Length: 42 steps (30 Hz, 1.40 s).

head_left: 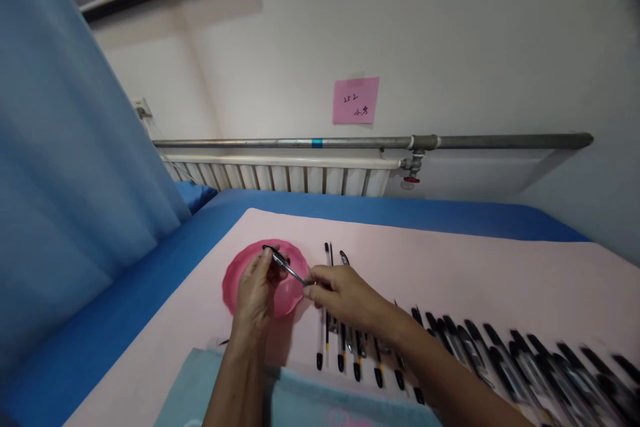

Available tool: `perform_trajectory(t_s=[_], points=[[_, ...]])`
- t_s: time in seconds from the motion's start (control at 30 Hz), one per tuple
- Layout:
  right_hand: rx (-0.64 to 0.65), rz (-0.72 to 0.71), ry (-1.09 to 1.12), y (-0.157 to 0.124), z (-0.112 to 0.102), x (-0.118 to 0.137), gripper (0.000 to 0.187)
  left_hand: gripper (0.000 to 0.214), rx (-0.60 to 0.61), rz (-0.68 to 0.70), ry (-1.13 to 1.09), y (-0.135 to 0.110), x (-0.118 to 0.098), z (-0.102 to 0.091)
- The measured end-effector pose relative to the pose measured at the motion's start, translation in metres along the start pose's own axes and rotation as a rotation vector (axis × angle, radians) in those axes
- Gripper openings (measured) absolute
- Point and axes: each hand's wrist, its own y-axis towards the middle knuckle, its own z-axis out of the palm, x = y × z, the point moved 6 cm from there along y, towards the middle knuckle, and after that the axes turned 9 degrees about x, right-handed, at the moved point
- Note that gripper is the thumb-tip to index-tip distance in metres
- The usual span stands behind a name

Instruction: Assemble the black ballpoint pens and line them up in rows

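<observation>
Pen held up between both hands, slanting over the pink bowl. Its dark end points up and away, and its thin metallic end dips toward the right. The left hand sits right over the bowl with its fingers closed on the dark upper part of the pen, thumb tucked in beside it. The right hand comes in from the other side, fingertips pinched together on the lower tip, so both hands clamp the same pen from opposite ends. The bowl rests on a pale pink sheet, partly covered by the left hand.

Just right of the bowl, a few pens lie side by side, and the right hand and forearm cross over them. Beyond that, a long row of black-capped pens runs off toward the lower right corner, blurred at the far end.

The pink sheet lies on a blue surface, with a light teal cloth at the near edge under the forearms. A blue curtain hangs on the left. Along the back wall there's a white radiator under a grey pipe, with a pink sticky note stuck above it. Its handwriting is too small to read.
</observation>
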Motion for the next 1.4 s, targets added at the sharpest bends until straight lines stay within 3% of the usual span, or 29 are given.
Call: perform_trajectory(t_s=[0.17, 0.23, 0.3, 0.47, 0.6, 0.9, 1.17, 1.33, 1.4], points=[[0.038, -0.045, -0.077, -0.003, -0.002, 0.001, 0.015, 0.006, -0.254, 0.066, -0.115, -0.004, -0.023, -0.024], [0.025, -0.048, -0.076, -0.003, -0.004, -0.001, 0.018, 0.008, -0.279, 0.059, -0.170, -0.005, -0.028, -0.028], [0.013, -0.044, -0.051, -0.002, -0.006, -0.002, 0.021, 0.006, -0.216, 0.017, -0.226, -0.004, -0.027, -0.025], [0.125, -0.013, 0.112, 0.000, 0.000, 0.003, 0.024, 0.011, 0.163, -0.216, -0.237, -0.005, -0.007, 0.005], [0.200, 0.045, 0.235, -0.003, 0.002, 0.007, 0.021, 0.025, 0.280, -0.213, -0.162, -0.009, -0.004, 0.014], [0.303, 0.128, 0.451, -0.004, 0.011, 0.005, 0.020, 0.022, 0.247, -0.135, -0.178, -0.009, -0.006, 0.012], [0.064, 0.085, 0.420, 0.002, 0.007, -0.002, 0.010, 0.018, 0.186, -0.088, -0.176, -0.005, -0.008, 0.008], [0.200, 0.190, 0.689, 0.002, 0.018, -0.007, 0.024, 0.019, 0.173, -0.083, -0.187, -0.005, -0.009, 0.008], [0.188, 0.166, 0.741, 0.002, 0.016, -0.006, 0.024, 0.019, 0.173, -0.082, -0.194, -0.005, -0.009, 0.007]])
